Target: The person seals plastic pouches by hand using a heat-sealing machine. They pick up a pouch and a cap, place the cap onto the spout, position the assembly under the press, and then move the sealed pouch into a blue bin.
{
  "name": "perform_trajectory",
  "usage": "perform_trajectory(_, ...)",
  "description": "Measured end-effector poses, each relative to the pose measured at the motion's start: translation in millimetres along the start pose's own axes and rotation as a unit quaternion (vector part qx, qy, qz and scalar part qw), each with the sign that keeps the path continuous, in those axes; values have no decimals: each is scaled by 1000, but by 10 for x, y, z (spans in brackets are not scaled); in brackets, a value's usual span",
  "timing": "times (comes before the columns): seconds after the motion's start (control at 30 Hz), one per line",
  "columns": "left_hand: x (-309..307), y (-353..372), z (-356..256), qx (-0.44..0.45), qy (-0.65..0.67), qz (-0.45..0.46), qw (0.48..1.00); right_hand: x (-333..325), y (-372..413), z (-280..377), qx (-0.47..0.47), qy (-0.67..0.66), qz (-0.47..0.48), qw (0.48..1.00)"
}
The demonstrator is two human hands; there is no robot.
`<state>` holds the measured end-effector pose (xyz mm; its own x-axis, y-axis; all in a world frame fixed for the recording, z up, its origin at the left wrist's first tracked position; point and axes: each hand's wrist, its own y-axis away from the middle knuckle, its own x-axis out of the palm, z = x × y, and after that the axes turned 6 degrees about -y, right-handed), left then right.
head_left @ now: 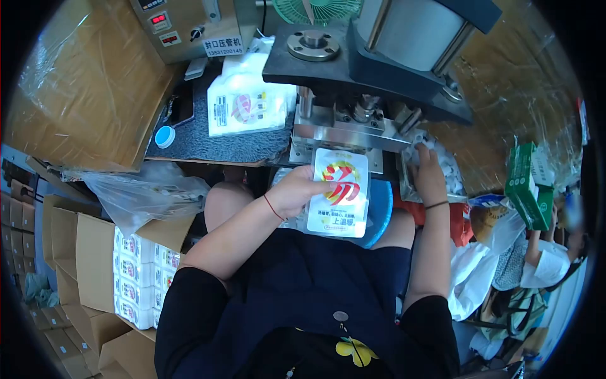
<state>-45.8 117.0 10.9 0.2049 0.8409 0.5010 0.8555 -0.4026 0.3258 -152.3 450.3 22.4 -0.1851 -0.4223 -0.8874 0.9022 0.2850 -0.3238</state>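
Observation:
My left hand (294, 191) pinches the left edge of a white pouch (336, 218) printed in red and yellow, thumb on its front. The pouch is held upright over my lap, its top edge just below the metal jaw (344, 131) of a press. My right hand (431, 174) reaches into a clear bin (405, 187) of small whitish pieces (449, 172) at the right of the press. Its fingers are extended and slightly apart among the pieces, with the fingertips partly hidden.
A stack of white printed pouches (247, 110) lies on the dark mat (189, 146), near a blue-white lid (165, 137). A control box (189, 31) stands behind. An open carton (95, 262) of packed pouches is at lower left. Another person (546, 262) sits at far right, near a green box (529, 186).

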Motion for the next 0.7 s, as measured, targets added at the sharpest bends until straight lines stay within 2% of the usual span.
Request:
perform_trajectory(0.03, -74, -20, -30, 72, -120, -90, 986, 13, 9, 19, 11, -9, -3, 1000)
perform_trajectory(0.07, -193, -31, -74, 139, -236, -179, 945, 4, 26, 31, 13, -3, -13, 1000)
perform_trajectory(0.1, -314, -21, -154, 201, -345, -262, 879, -24, 10, 55, 21, -11, -15, 1000)
perform_trajectory(0.13, -495, -14, -329, 303, -480, -350, 745, -43, 22, 59, 31, -21, -14, 999)
perform_trajectory(0.17, -705, 15, -506, 386, -590, -418, 573, -45, 61, 39, 42, -30, -11, 999)
perform_trajectory(0.23, -1105, 96, -607, 245, -795, -380, 405, 1, 88, -159, -10, -56, -68, 996)
perform_trajectory(0.3, -1015, 319, -397, 245, -811, -321, 424, -48, 142, -220, -36, -51, -86, 994)
perform_trajectory(0.33, -886, 453, -300, 252, -817, -290, 430, -231, 168, -22, 23, -59, -56, 996)
perform_trajectory(0.37, -802, 537, -244, 260, -822, -258, 436, -313, 187, 54, 15, -76, -68, 995)
perform_trajectory(0.47, -819, 714, -165, 246, -676, -313, 620, -434, 309, 285, -9, -159, -110, 981)
perform_trajectory(0.5, -901, 662, -102, 353, -620, -334, 616, -431, 335, 427, 12, -215, -71, 974)
perform_trajectory(0.57, -773, 630, 11, 250, -412, -260, 836, -412, 373, 720, 53, -321, 6, 946)
perform_trajectory(0.63, -477, 614, 27, 249, -442, -217, 834, -362, 347, 1004, -98, -269, 31, 958)
perform_trajectory(0.7, -200, 563, 50, 227, -448, -178, 846, -324, 287, 1267, -151, -336, -1, 930)
